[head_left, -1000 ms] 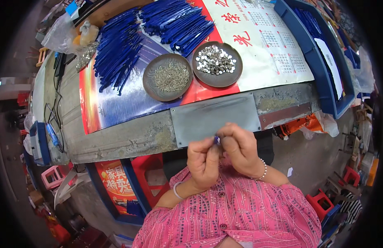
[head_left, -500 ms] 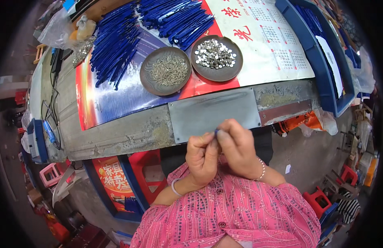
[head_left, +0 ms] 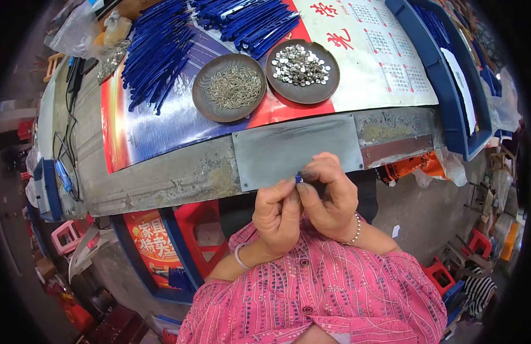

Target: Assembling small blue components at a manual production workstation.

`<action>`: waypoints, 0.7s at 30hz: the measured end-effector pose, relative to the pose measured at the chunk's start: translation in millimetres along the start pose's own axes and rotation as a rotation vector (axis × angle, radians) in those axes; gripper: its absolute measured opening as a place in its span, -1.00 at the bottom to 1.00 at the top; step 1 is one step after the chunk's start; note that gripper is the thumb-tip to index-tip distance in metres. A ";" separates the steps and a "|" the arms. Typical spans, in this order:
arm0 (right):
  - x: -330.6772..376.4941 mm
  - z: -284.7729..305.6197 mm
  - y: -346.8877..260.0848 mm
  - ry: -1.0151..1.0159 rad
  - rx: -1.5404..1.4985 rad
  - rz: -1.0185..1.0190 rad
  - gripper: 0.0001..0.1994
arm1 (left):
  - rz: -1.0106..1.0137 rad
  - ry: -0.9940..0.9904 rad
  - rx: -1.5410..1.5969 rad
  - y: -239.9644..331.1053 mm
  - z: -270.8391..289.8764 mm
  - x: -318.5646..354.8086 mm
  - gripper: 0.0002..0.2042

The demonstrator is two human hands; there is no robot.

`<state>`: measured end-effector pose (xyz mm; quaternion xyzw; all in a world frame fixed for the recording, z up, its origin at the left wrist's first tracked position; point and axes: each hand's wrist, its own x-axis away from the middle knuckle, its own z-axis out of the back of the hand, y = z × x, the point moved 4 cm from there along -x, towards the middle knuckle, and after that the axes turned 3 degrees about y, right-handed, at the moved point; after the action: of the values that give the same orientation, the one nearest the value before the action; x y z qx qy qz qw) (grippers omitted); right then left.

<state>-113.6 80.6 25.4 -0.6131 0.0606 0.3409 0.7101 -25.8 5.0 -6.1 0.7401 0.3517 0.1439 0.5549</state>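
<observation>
Head view: left hand [head_left: 278, 215] and right hand [head_left: 332, 200] both pinch narrowly on a small blue piece [head_left: 299, 178], held between their fingertips near the gray plate's [head_left: 294, 148] front edge. Beyond, on the poster [head_left: 360, 86], a dish [head_left: 200, 93] of pins [head_left: 234, 86] sits just beside a second dish [head_left: 305, 96] of silver discs [head_left: 300, 66].

The worktop [head_left: 168, 183] is rough and matt; the plate [head_left: 300, 146] at its front edge is smooth, dull metal. Glossy paper [head_left: 179, 135] lies beneath 2 matt, wood-like dishes [head_left: 201, 97] of shiny metal pins [head_left: 234, 87] and discs [head_left: 300, 65]. The strips [head_left: 156, 57] look like glossy plastic; the small blue piece's [head_left: 299, 179] material is unclear.
</observation>
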 end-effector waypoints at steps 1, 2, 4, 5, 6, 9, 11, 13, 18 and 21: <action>-0.3 -0.2 -0.3 -0.016 0.026 0.015 -0.82 | 0.001 0.000 0.002 -1.1 0.5 0.4 -0.81; 0.5 -0.2 -0.3 -0.016 0.028 0.015 -0.82 | 0.007 0.007 -0.007 -2.9 1.6 1.1 -0.81; 2.8 -1.9 1.0 -0.044 -0.027 -0.038 -0.86 | 0.015 0.015 -0.016 -3.5 3.3 1.9 -0.81; 3.6 -2.1 0.8 -0.044 -0.027 -0.040 -0.86 | -0.007 0.008 -0.044 -1.7 3.8 2.1 -0.81; 4.3 -1.9 0.5 -0.033 -0.066 -0.041 -0.86 | -0.029 0.000 -0.073 0.1 3.7 2.5 -0.81; 3.4 -2.9 1.0 -0.027 -0.074 -0.009 -0.87 | -0.068 0.026 -0.089 3.1 0.4 -1.5 -0.81; 2.2 -4.0 1.5 -0.033 -0.042 0.022 -0.88 | -0.056 0.030 -0.097 1.8 0.6 -2.1 -0.81; 2.6 -6.3 0.5 -0.037 0.121 0.078 -0.84 | -0.042 0.033 -0.105 -0.1 1.5 -1.9 -0.82; 5.7 -8.2 1.0 -0.012 0.201 0.093 -0.85 | -0.024 -0.005 -0.106 -2.4 0.1 -2.2 -0.82; 6.7 -8.8 0.3 0.006 0.199 0.020 -0.87 | -0.001 -0.021 -0.121 -4.9 -0.8 -2.4 -0.82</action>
<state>-105.8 75.3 19.7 -0.5398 0.1027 0.3383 0.7639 -29.8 4.6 -9.9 0.7063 0.3370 0.1571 0.6024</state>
